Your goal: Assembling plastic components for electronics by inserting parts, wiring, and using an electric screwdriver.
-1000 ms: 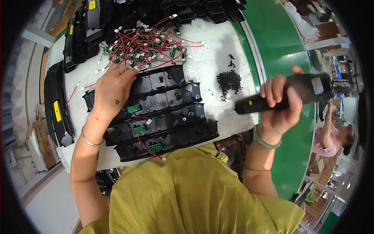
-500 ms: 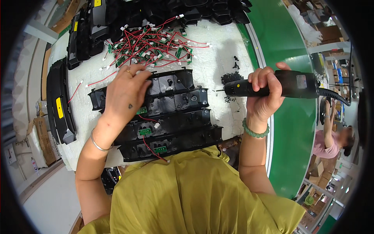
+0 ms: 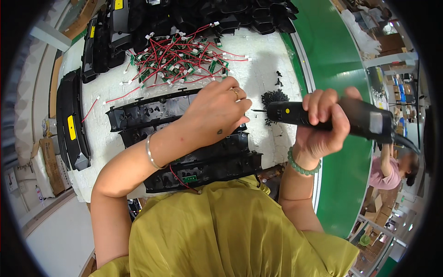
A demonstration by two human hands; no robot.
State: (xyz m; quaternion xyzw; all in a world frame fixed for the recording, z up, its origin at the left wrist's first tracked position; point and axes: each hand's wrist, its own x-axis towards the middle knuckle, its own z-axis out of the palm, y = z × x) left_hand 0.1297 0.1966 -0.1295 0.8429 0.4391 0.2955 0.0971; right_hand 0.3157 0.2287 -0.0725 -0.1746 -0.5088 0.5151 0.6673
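My right hand (image 3: pixel 325 122) grips a black electric screwdriver (image 3: pixel 337 117) held level, its bit pointing left toward my left hand. My left hand (image 3: pixel 217 111) rests palm down on the upper black plastic panels (image 3: pixel 147 111), fingers curled near the bit's tip; whether it pinches a screw is hidden. Several long black panels lie side by side in front of me, the nearest one (image 3: pixel 207 168) carrying a small green circuit board with red wires (image 3: pixel 189 178). A heap of small black screws (image 3: pixel 274 98) lies just beyond the screwdriver.
A tangle of red-wired green boards (image 3: pixel 180 60) lies further back on the white table (image 3: pixel 267 55). More black housings are stacked at the far edge (image 3: pixel 207 14) and the left (image 3: pixel 71 120). A green conveyor belt (image 3: pixel 341 60) runs along the right, with another person (image 3: pixel 392 166) beyond it.
My left hand slid right across the panels toward the screwdriver. My right hand brought the screwdriver down and left, so its bit is close to my left fingers.
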